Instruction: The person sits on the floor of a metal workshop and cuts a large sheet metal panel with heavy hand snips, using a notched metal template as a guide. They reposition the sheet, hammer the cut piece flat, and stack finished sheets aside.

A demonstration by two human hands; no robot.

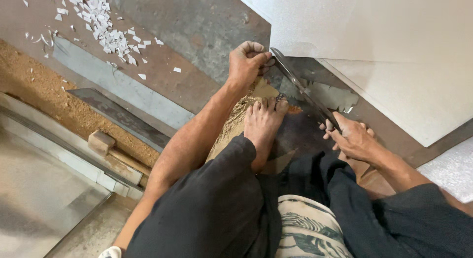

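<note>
Sawing step: L hand (246,63) and R hand (352,137) each fisted on hacksaw blade (303,90) ends beside white sheet (394,56), bare foot (263,125) bracing; next stroke likely needs even pull.

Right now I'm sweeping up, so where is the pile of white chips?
In the head view the pile of white chips lies at the upper left on the brown floor, beyond the sawdust strip and well left of the left hand.
</note>
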